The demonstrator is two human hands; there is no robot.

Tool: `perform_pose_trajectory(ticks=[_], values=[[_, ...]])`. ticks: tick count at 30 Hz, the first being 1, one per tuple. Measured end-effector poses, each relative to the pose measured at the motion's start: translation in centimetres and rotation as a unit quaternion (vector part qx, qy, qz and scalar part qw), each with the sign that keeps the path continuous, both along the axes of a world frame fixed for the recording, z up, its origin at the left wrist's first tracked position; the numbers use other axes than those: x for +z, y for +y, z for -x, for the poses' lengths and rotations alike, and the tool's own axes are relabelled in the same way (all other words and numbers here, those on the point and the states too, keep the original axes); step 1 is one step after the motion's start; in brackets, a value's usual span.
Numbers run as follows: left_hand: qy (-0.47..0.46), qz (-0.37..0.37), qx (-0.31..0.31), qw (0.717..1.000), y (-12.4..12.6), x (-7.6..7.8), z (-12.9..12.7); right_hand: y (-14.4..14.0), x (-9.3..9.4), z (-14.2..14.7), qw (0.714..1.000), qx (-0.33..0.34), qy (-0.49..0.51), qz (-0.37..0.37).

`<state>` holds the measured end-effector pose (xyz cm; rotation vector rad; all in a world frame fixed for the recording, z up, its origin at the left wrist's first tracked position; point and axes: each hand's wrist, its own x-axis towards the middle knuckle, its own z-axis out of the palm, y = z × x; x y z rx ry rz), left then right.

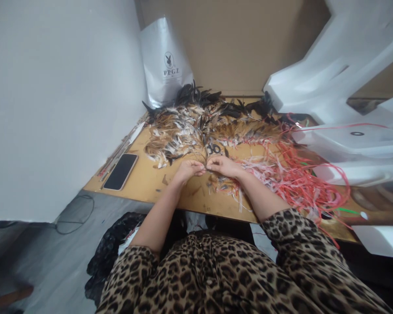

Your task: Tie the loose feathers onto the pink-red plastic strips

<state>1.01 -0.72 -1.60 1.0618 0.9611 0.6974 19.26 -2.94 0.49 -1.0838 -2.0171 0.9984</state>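
My left hand (191, 170) and my right hand (223, 166) meet over the near part of the table, fingertips almost touching. Both are closed in a pinch on what looks like a thin feather (206, 153), its tip pointing away from me; its lower end is hidden by the fingers. Just beyond them spreads a pile of brown, white and black feathers (180, 131). Black scissors handles (214, 149) show right behind my right hand. Beside my right forearm lies a tangle of pink-red strings (301, 183) with pale strands, and some loose feathers (224, 185).
A phone (121, 172) lies at the table's left edge. A silver-white bag (165, 61) stands at the back. White foam pieces (340, 65) crowd the right side, and a white panel (59, 109) rises on the left. A black plastic bag (113, 248) is below the table.
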Motion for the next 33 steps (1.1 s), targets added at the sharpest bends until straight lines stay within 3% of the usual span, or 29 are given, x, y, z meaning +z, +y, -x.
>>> perform_pose_trajectory(ticks=[6,12,18,25,33], values=[[-0.005,0.000,0.010,1.000,0.2,-0.2,0.0,0.1,0.0,0.1,0.998,0.019,-0.020,-0.052],[0.006,-0.046,0.001,0.999,-0.3,0.2,0.0,0.1,-1.0,0.5,0.996,-0.068,-0.034,-0.042],[0.037,-0.079,0.008,0.996,-1.0,0.6,-0.4,0.2,-1.2,0.6,0.989,-0.074,-0.085,-0.096],[0.069,-0.149,0.023,0.986,-0.9,0.0,-0.5,0.3,-1.6,1.0,0.979,-0.084,-0.126,-0.135],[0.122,-0.275,0.059,0.952,-0.5,-1.2,-0.6,0.3,-1.5,1.3,0.980,-0.094,-0.137,-0.109]])
